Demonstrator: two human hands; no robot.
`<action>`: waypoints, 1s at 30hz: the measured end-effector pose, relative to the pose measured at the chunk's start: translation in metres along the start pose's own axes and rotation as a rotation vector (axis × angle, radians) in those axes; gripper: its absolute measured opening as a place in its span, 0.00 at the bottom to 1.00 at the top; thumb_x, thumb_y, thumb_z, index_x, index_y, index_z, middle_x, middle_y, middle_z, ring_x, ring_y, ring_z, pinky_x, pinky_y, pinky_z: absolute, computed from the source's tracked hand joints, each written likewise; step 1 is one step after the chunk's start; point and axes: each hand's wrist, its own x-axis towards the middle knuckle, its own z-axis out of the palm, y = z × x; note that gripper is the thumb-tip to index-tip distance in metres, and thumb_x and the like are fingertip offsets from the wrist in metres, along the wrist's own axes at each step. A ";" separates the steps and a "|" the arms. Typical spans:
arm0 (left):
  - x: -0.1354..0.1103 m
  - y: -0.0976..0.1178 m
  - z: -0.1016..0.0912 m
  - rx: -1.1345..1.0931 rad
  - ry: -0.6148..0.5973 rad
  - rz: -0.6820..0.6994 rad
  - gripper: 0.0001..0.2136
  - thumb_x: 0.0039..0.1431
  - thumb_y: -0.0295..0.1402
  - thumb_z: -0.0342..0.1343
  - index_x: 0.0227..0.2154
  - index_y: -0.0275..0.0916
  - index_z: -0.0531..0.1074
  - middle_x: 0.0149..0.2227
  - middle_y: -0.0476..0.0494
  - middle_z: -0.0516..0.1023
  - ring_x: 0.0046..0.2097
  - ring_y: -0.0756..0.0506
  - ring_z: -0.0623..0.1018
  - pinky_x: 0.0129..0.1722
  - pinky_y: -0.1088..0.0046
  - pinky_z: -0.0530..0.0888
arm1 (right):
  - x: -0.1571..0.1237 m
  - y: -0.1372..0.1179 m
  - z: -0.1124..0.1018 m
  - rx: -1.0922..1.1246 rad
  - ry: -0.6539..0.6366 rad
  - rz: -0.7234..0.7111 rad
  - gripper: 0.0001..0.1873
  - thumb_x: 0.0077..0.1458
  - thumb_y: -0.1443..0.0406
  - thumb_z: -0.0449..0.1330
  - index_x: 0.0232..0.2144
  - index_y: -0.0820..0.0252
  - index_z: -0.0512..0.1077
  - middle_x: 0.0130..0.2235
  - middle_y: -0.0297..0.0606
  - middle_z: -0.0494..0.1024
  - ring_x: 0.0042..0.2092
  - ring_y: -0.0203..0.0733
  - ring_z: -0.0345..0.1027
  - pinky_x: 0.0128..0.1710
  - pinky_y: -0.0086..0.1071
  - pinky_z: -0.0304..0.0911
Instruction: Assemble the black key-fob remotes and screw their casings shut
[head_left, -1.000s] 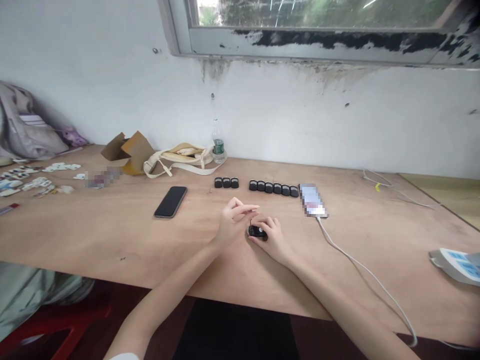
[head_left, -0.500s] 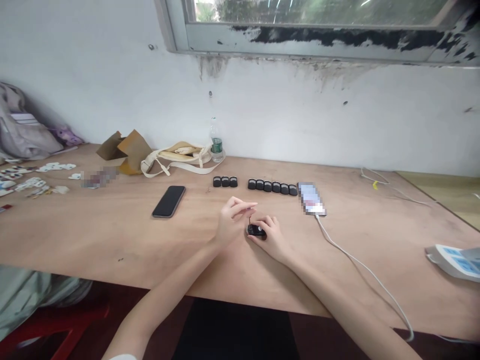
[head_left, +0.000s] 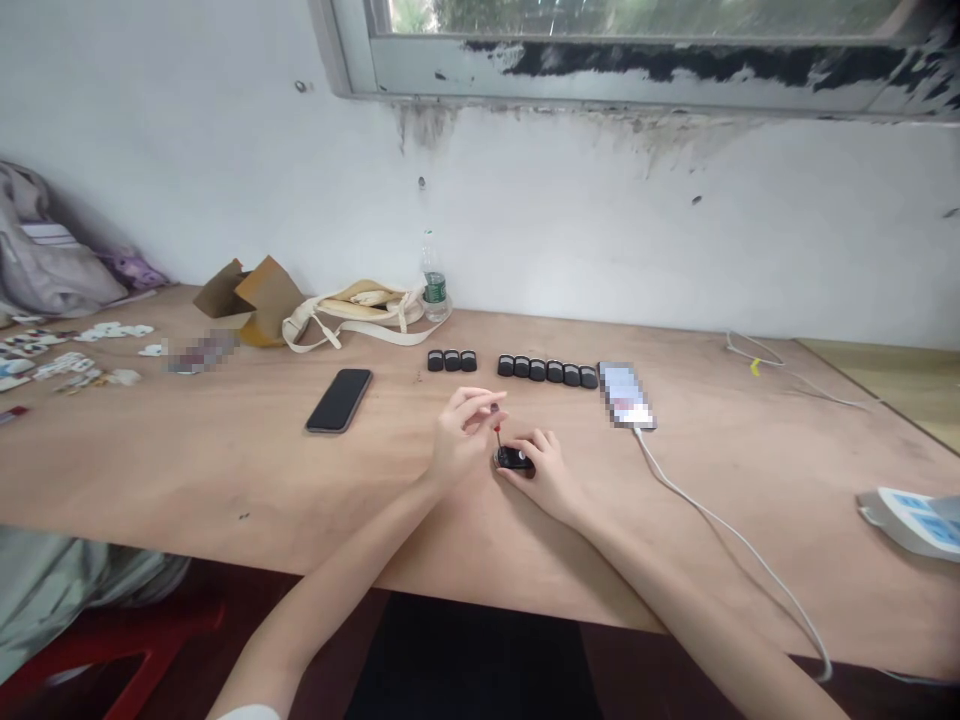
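My left hand [head_left: 461, 435] pinches the top of a small screwdriver [head_left: 497, 430] with a bit of red on its handle. The thin shaft points straight down, its tip at the left end of a small black device [head_left: 514, 458]. Lying on the table, that device has a round white spot on top. My right hand [head_left: 551, 478] grips it from the right, fingers along its far edge and thumb along the near one. Behind my hands stand two rows of similar black pieces, a short row [head_left: 451, 361] and a longer row [head_left: 547, 371].
A dark phone [head_left: 340, 401] lies to the left, a lit phone [head_left: 627, 395] with a white cable [head_left: 720, 530] to the right. Farther back are a cream bag [head_left: 367, 305], a water bottle [head_left: 434, 285] and a brown paper bag [head_left: 262, 300]. A white-blue device [head_left: 911, 520] sits far right.
The fingers of my left hand have shifted slightly on the screwdriver, and its red part now shows. My right hand and the black device stay in place. The view has tilted a little.
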 end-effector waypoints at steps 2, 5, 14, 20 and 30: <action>0.001 -0.001 0.000 -0.035 -0.003 -0.043 0.15 0.60 0.34 0.55 0.49 0.44 0.70 0.41 0.44 0.71 0.37 0.49 0.79 0.39 0.73 0.76 | 0.000 0.000 0.000 -0.006 0.005 -0.005 0.11 0.52 0.62 0.63 0.40 0.52 0.71 0.41 0.40 0.70 0.45 0.49 0.61 0.45 0.44 0.64; 0.002 0.003 -0.002 -0.057 -0.094 -0.022 0.11 0.63 0.33 0.50 0.47 0.42 0.71 0.39 0.44 0.71 0.40 0.47 0.78 0.41 0.71 0.75 | 0.001 0.001 0.001 -0.014 0.005 -0.004 0.11 0.52 0.62 0.63 0.39 0.53 0.71 0.40 0.40 0.70 0.44 0.49 0.61 0.45 0.44 0.64; -0.002 0.006 -0.002 0.016 -0.030 0.075 0.07 0.52 0.35 0.63 0.32 0.38 0.76 0.37 0.43 0.73 0.38 0.48 0.76 0.40 0.71 0.76 | 0.000 0.001 0.000 0.019 -0.004 0.013 0.12 0.53 0.62 0.62 0.42 0.52 0.70 0.40 0.40 0.71 0.45 0.50 0.61 0.45 0.46 0.64; 0.002 0.005 -0.004 -0.109 -0.132 -0.054 0.08 0.58 0.33 0.57 0.39 0.38 0.76 0.37 0.43 0.77 0.36 0.49 0.78 0.40 0.71 0.77 | 0.000 0.000 0.000 0.024 -0.005 0.021 0.10 0.53 0.61 0.62 0.40 0.52 0.71 0.40 0.39 0.70 0.45 0.49 0.60 0.45 0.44 0.64; 0.001 0.003 -0.004 -0.064 -0.081 -0.033 0.09 0.51 0.34 0.63 0.36 0.41 0.78 0.36 0.46 0.72 0.36 0.50 0.76 0.36 0.74 0.78 | 0.001 0.001 0.000 0.002 0.000 -0.002 0.12 0.52 0.63 0.63 0.41 0.52 0.71 0.40 0.40 0.71 0.44 0.50 0.62 0.44 0.46 0.64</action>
